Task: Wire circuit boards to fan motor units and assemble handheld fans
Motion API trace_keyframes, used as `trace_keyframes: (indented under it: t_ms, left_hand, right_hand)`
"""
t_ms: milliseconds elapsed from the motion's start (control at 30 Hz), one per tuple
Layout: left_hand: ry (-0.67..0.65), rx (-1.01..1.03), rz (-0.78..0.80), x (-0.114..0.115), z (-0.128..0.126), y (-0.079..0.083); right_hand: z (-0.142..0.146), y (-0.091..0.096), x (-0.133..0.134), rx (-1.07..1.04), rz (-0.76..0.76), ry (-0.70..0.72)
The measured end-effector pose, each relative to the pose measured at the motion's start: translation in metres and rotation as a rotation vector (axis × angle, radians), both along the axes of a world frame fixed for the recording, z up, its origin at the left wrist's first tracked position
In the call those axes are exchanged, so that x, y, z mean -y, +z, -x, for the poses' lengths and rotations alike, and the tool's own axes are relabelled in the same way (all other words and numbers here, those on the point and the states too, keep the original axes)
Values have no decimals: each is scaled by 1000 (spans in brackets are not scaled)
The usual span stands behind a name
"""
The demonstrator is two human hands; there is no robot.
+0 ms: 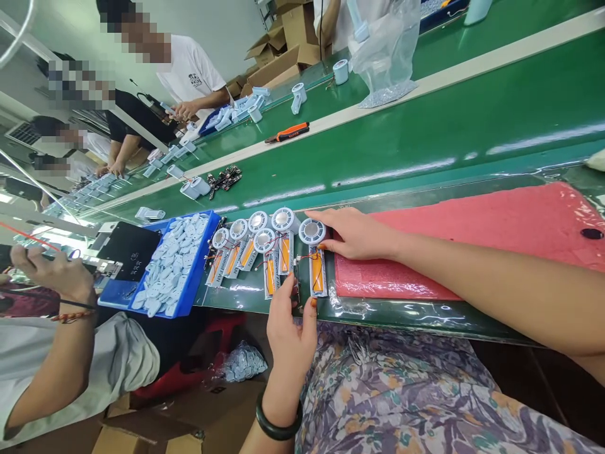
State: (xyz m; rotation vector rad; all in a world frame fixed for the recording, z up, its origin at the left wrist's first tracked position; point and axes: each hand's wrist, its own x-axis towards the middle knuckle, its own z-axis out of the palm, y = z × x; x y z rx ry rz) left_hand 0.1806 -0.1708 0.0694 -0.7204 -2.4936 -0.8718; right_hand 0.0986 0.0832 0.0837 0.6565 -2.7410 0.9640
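Head view, tilted, looks down across a green conveyor belt (pixel 425 126). The person's right hand (pixel 354 233) lies flat and open, its fingertips (pixel 316 215) touching the top of the nearest of six round white housings (pixel 312 231) with silver centres. It is not closed around the housing. The housings sit in a loose row near the belt's edge, each wired to an orange cell (pixel 317 272) on a pale strip. The left hand (pixel 290 340), wearing a black bangle (pixel 278 416), is open and empty, with its curled fingers just beside the lower ends of the strips. A pink mat (pixel 472 233) lies to the right of the row, under the right forearm. To the left stands a blue tray (pixel 172 265) heaped with pale blue plastic pieces. Farther across the belt lie orange-handled pliers (pixel 288 132) and a small pile of circuit boards (pixel 224 180). A co-worker's hand (pixel 51 271) at the left holds a small item that is hard to make out.
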Motion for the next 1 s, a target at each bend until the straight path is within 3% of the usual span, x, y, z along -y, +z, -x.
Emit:
trace_keyframes:
  t_ms: [133, 367, 567, 1000]
  left_hand:
    - [-11, -46, 63, -1, 0, -2]
    - [25, -7, 34, -7, -1, -10]
    - [41, -139, 62, -16, 2, -12]
    - [119, -207, 74, -2, 6, -16]
  right_hand:
    - [5, -7, -7, -2, -5, 26]
    - [7, -13, -10, -32, 14, 55]
    - [7, -14, -6, -31, 33, 35]
    - [4, -20, 2, -55, 59, 99]
